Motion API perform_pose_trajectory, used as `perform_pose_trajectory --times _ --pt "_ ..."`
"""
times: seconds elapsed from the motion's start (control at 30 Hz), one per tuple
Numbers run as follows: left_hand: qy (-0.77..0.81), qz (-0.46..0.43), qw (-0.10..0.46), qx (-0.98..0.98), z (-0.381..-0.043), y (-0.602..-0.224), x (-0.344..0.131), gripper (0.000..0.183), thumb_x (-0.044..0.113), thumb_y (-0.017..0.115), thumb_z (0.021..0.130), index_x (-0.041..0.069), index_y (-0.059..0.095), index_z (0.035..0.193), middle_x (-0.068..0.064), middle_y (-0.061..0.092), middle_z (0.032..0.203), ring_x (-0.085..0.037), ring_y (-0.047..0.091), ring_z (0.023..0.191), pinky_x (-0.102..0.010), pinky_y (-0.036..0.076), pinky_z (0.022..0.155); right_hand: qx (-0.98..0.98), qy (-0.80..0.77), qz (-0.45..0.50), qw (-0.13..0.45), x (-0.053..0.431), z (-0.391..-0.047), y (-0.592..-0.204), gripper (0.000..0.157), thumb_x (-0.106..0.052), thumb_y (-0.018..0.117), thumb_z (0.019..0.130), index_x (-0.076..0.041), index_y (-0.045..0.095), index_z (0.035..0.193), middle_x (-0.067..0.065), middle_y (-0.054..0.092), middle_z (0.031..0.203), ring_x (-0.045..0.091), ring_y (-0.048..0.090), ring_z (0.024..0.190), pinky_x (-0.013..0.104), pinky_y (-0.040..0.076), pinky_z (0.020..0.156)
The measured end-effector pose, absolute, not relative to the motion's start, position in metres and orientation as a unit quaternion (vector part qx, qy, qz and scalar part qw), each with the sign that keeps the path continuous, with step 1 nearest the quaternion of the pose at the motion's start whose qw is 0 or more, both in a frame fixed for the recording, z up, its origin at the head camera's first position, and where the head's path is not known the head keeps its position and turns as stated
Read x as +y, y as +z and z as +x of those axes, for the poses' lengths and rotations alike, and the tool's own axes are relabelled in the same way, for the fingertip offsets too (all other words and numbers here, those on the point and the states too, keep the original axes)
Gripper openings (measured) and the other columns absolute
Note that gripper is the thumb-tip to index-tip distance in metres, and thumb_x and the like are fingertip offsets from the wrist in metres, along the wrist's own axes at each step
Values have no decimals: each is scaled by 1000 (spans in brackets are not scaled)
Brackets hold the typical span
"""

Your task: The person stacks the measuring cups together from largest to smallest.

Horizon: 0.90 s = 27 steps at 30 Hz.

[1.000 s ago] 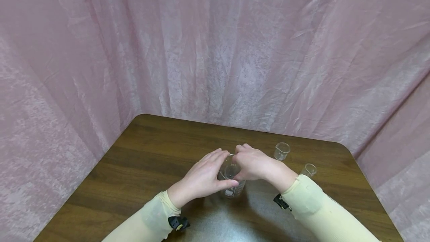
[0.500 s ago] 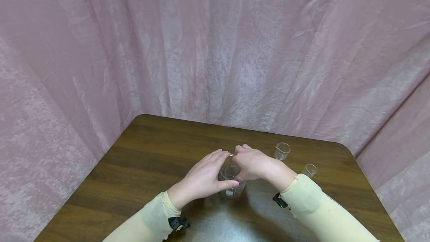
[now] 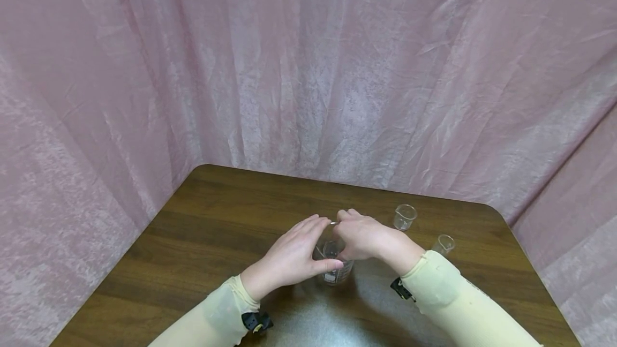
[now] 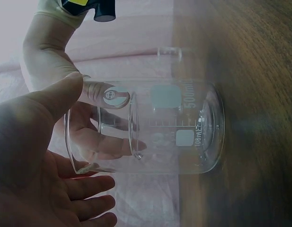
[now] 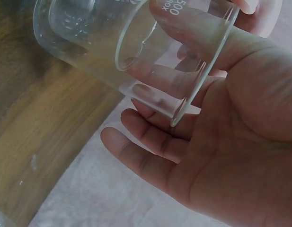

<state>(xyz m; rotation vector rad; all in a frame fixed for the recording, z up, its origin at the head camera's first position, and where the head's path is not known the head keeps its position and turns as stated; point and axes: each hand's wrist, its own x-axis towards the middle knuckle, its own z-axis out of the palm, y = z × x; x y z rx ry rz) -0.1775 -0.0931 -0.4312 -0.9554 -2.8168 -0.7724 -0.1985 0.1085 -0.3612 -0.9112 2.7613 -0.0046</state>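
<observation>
A large glass beaker (image 3: 339,278) stands on the table, marked 500 ml in the left wrist view. Inside it is a smaller glass beaker (image 3: 331,250), whose 100 ml marking shows through the outer wall. My left hand (image 3: 294,253) spans the mouth of the large beaker, thumb on the near side and fingers on the far side. From the right my right hand (image 3: 363,237) reaches over the rim. Its thumb and forefinger pinch the small beaker's rim (image 4: 132,127), while the other fingers (image 5: 141,146) stay outside the large one.
Two more small glass beakers, one farther back (image 3: 405,217) and one nearer by the right sleeve (image 3: 443,244), stand on the right of the brown wooden table (image 3: 217,202). Pink curtains (image 3: 308,68) hang behind and beside it. Both forearms cross the front of the table.
My right hand has sunk very slightly, and the small beaker sits a little lower inside the large one. My left hand holds nearly still.
</observation>
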Motion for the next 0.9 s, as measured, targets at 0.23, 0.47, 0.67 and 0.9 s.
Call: perform_pose_trajectory --times 0.23,0.47,0.67,0.9 --pt "-252 -310 32 -916 -178 -432 -93 93 64 79 96 4 52 161 -11 56 163 -32 40 160 -53 40 127 945 -21 -304 117 111 -199 -364 37 -26 98 80 -10 85 110 2 61 111 26 58 107 47 59 91" --pt "-251 -308 29 -917 -178 -432 -93 93 65 78 97 4 50 162 -11 54 164 -32 39 160 -53 40 127 950 -29 -296 94 112 -200 -370 33 -27 99 80 -11 85 106 3 62 108 28 60 106 47 59 90" --pt "-249 -305 24 -919 -179 -431 -93 93 65 78 96 6 50 163 -10 54 165 -31 38 161 -52 40 127 954 -37 -288 77 114 -200 -374 30 -26 100 79 -14 86 103 -1 61 103 26 60 103 45 59 89" --pt "-250 -309 23 -917 -179 -432 -93 94 66 78 96 7 50 163 -11 53 166 -31 38 161 -54 40 127 951 -59 -299 50 120 -196 -375 30 -28 97 80 -14 86 104 0 63 102 27 61 102 45 59 85"
